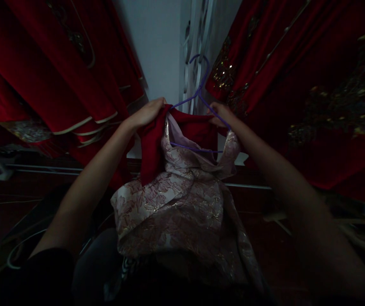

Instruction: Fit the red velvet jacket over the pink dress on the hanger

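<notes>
A pale pink brocade dress (182,199) hangs on a purple wire hanger (198,91) in front of me. The hanger's hook points up, close to a pale rack or frame. Behind the dress's neckline a red cloth garment (152,148) is spread between my hands. With its fingers closed, my left hand (150,111) grips the red garment's edge by the left shoulder of the hanger. My right hand (221,114) pinches the same garment at the right, beside the hanger's sloping arm. Part of the red garment is hidden by the dress.
Red garments with gold trim (83,85) hang at the left. More red garments with gold sequins (303,106) hang at the right. A pale wall (158,46) stands behind, beside a metal frame (195,29). The scene is dark, and the low objects are hard to make out.
</notes>
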### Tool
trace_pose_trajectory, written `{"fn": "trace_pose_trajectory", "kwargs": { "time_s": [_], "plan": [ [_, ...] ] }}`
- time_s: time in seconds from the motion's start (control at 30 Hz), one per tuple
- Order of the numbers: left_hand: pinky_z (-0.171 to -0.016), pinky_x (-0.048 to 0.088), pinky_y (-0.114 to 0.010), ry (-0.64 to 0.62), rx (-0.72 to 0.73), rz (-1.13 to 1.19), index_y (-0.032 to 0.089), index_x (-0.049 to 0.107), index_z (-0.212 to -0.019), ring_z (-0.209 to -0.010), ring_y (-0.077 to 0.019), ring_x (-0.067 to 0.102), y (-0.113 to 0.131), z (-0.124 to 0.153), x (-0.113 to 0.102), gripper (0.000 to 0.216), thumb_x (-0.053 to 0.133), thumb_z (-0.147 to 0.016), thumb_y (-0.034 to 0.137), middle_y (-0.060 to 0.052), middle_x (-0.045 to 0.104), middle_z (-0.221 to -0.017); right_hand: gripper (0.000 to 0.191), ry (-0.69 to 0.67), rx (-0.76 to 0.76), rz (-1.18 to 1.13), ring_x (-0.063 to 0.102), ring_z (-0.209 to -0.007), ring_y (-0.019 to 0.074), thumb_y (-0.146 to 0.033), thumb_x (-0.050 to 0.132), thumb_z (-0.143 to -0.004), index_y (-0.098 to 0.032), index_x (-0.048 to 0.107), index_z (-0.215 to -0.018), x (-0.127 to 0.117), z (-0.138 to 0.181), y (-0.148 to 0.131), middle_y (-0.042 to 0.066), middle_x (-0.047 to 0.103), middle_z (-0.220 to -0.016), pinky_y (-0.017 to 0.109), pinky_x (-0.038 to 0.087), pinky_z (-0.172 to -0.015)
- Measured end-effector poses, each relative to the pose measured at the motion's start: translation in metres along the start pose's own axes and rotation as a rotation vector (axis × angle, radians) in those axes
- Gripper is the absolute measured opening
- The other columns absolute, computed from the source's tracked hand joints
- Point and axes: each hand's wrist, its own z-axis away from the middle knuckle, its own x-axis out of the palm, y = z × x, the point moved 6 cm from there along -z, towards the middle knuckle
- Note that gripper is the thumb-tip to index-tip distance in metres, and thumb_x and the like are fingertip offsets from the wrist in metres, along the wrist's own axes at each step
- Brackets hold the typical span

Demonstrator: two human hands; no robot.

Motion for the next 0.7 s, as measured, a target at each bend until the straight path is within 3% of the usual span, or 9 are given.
{"fn": "trace_pose_trajectory", "kwargs": {
  "time_s": [0.13,0.27,0.5,0.6,0.7],
  "plan": [
    [-0.073,0.046,-0.031,0.117,0.07,-0.214,0.02,0.058,-0.099,-0.078,-0.0201,0.062,-0.004,0.017,0.003,0.028,0.036,-0.093,0.035,-0.004,0.062,-0.074,0.032,0.164,0.022,0.205,0.056,-0.071,0.0178,-0.012,0.063,-0.058,-0.02,0.061,-0.089,-0.031,0.01,0.014,-0.001,0.061,-0.074,0.03,0.044,-0.073],
    [-0.073,0.044,-0.03,0.227,0.034,-0.319,0.018,0.055,-0.112,-0.075,-0.0204,0.063,-0.018,0.034,0.006,0.032,0.034,-0.093,0.032,-0.005,0.062,-0.073,0.04,0.277,-0.02,0.274,0.054,-0.077,0.0172,-0.006,0.059,-0.061,-0.014,0.063,-0.1,-0.058,0.023,0.028,0.009,0.066,-0.093,0.031,0.044,-0.077],
    [-0.068,0.044,-0.029,0.226,0.02,-0.313,0.014,0.051,-0.119,-0.069,-0.0199,0.063,-0.026,0.039,0.018,0.036,0.033,-0.094,0.032,-0.005,0.062,-0.072,0.034,0.414,0.126,0.444,0.061,-0.084,0.02,-0.003,0.053,-0.064,-0.014,0.07,-0.091,-0.114,0.071,0.071,0.014,0.07,-0.096,0.03,0.044,-0.084],
    [-0.067,0.044,-0.028,0.25,0.01,-0.336,0.013,0.05,-0.119,-0.069,-0.0195,0.064,-0.023,0.042,0.02,0.036,0.035,-0.093,0.031,-0.005,0.062,-0.071,0.027,0.419,0.179,0.461,0.063,-0.085,0.0226,-0.011,0.057,-0.069,-0.016,0.071,-0.091,-0.121,0.096,0.07,0.015,0.071,-0.094,0.033,0.045,-0.085],
    [-0.065,0.044,-0.028,0.265,-0.017,-0.348,0.012,0.049,-0.12,-0.068,-0.0199,0.064,-0.02,0.048,0.022,0.035,0.036,-0.093,0.031,-0.006,0.063,-0.071,0.029,0.341,0.219,0.318,0.063,-0.081,0.0225,-0.016,0.058,-0.071,-0.017,0.069,-0.098,-0.111,0.114,0.065,0.013,0.071,-0.092,0.035,0.047,-0.08]
  ]
}}
